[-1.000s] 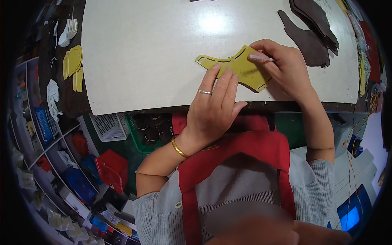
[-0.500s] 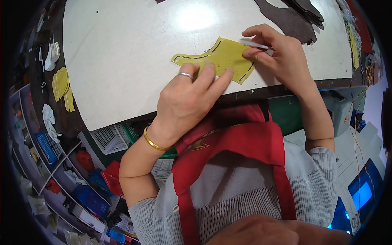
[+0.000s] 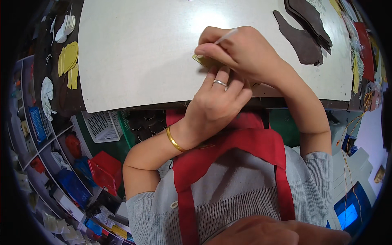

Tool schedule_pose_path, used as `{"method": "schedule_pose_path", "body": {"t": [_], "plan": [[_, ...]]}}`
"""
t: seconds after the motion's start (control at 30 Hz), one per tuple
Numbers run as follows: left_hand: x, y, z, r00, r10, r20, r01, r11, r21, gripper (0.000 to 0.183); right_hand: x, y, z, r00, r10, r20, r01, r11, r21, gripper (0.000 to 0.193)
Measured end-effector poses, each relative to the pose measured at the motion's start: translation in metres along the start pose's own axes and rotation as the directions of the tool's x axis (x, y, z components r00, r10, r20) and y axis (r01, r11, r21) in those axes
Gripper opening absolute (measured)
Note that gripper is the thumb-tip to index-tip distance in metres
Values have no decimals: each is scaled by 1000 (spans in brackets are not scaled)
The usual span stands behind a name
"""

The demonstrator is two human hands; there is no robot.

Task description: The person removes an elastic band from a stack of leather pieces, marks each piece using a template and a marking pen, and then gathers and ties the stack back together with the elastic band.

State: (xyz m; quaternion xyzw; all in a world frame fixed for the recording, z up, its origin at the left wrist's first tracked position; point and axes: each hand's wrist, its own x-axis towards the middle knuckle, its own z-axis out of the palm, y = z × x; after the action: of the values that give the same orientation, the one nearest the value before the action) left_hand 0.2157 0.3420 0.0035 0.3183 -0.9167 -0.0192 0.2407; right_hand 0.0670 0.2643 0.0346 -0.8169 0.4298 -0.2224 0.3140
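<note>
My right hand (image 3: 249, 53) is closed around a thin white pen-like stick (image 3: 227, 36), whose lower end is hidden behind the fingers. It is over the far edge of a yellow flat template (image 3: 201, 61), mostly covered by both hands. My left hand (image 3: 218, 96), with a ring and a gold bangle at the wrist, lies on the template's near side, fingers spread and bent, some fingertips hidden beneath the right hand. The template rests on the white tabletop (image 3: 134, 61) near its front edge.
Dark brown cut pieces (image 3: 300, 43) lie stacked at the far right. Yellow pieces (image 3: 68, 59) and a white cloth-like item (image 3: 47, 98) sit along the dark left border. Below left are a white basket (image 3: 102, 126), a red bin (image 3: 105, 171) and shelves. Tangled cords (image 3: 367, 100) hang at right.
My right hand has swung left with the stick, across the template and in front of the left fingertips. My left hand has shifted right. The template is now largely hidden, and the view has moved slightly.
</note>
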Motion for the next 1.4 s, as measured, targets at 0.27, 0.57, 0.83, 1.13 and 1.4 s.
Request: {"method": "schedule_pose_path", "body": {"t": [0.27,0.57,0.83,1.13,1.4], "plan": [[1,1,3,999,-18,-38,17,999,-32,24,0,0,-2,992,-97,-82,78,976,-205,32],[5,0,-1,999,-48,10,48,997,-54,24,-13,7,-27,986,-148,74,165,925,-344,20],[5,-1,1,996,9,93,-17,996,86,31,-68,18,-52,983,56,-175,-92,975,-203,14],[6,-1,-5,993,19,112,-36,988,153,36,-105,-2,-15,912,-22,-410,-200,849,-489,18],[16,-5,-3,998,19,60,-28,988,154,36,-82,16,-32,838,240,-490,-272,962,6,29]]}}
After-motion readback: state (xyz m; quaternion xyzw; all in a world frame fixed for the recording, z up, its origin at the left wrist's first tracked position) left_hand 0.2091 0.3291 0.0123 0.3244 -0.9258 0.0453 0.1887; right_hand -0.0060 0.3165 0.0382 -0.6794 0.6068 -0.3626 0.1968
